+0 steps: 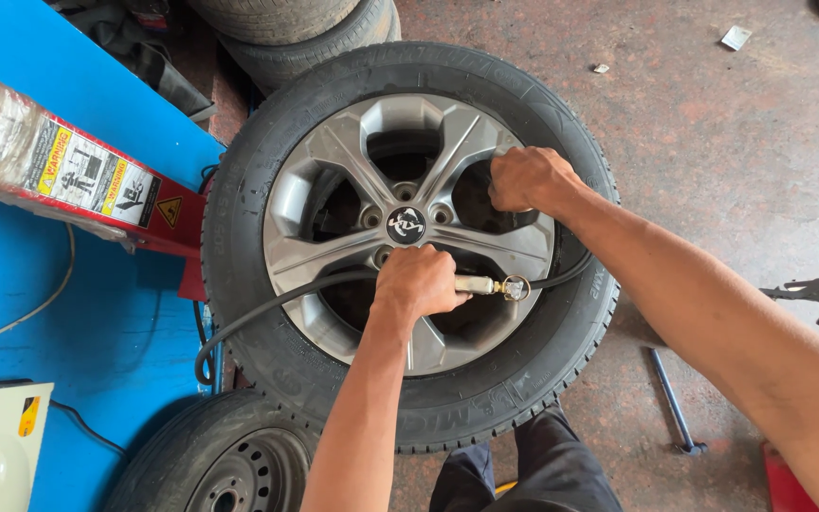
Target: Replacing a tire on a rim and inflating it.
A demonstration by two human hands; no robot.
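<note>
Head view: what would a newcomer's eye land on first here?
The big tyre with a silver alloy wheel fills the centre. The left hand grips an inflator handle with a black hose across the spokes; the right hand is closed at the rim's upper right. A blue machine stands left.

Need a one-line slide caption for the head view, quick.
Left hand grips an air inflator with black hose while right hand holds the alloy wheel rim.
</note>
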